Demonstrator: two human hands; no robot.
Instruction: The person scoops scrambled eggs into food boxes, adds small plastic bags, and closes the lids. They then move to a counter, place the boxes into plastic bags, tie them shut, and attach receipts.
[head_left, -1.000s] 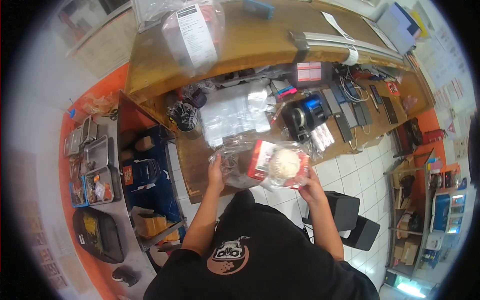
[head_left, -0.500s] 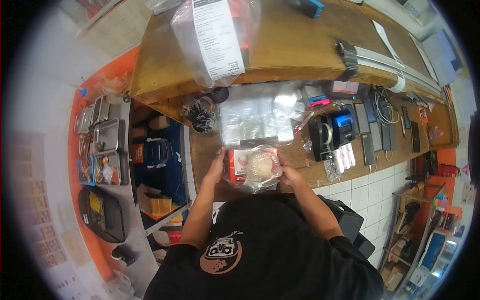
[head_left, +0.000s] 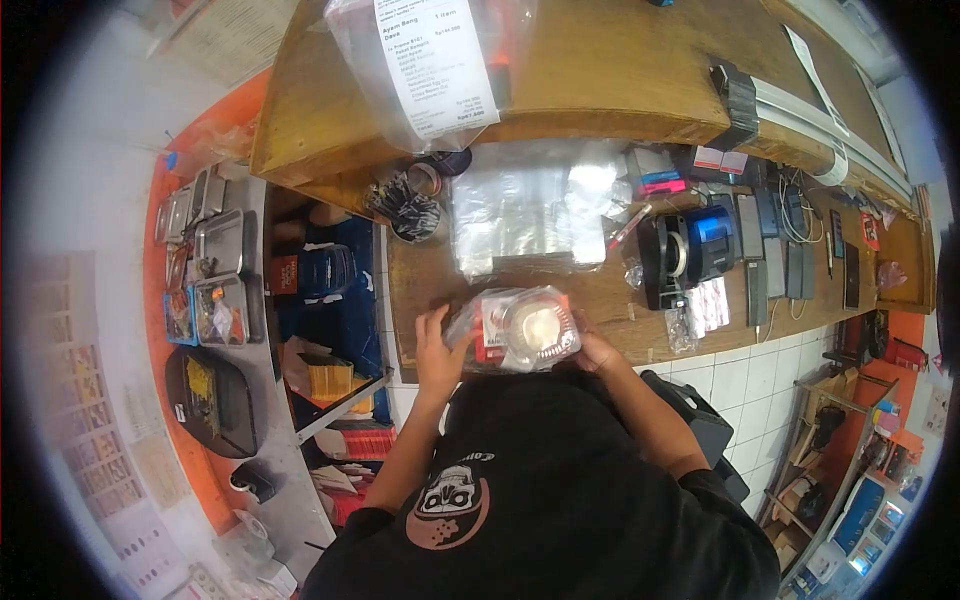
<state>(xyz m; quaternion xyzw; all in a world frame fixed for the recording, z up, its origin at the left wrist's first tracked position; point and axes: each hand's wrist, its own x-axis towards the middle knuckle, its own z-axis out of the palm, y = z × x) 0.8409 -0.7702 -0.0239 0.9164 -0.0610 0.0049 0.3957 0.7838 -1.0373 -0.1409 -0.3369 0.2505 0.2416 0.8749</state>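
A clear plastic bag (head_left: 462, 327) wraps a red-and-white box (head_left: 492, 322) and a round clear plastic tub (head_left: 540, 330) with pale contents. This bundle rests at the front edge of the wooden table, close to my body. At its left side my left hand (head_left: 438, 352) is open, fingers apart, its thumb close to the plastic. My right hand (head_left: 597, 352) grips the bundle's right side, the fingers partly hidden beneath it. Just beyond lies a stack of flat clear plastic bags (head_left: 525, 215).
Overhead juts a wooden shelf (head_left: 600, 90) bearing a bagged parcel with a printed receipt (head_left: 432, 75). A cup of packed sachets (head_left: 408, 210) stands at left. Rightward are a tape dispenser (head_left: 665, 262), dark devices and cables. Metal trays (head_left: 222, 245) line the left counter.
My left hand has loosened from the bundle's left edge and spread its fingers. The bundle sits slightly tilted, with the bag drawn closer round it. The head view has shifted a little.
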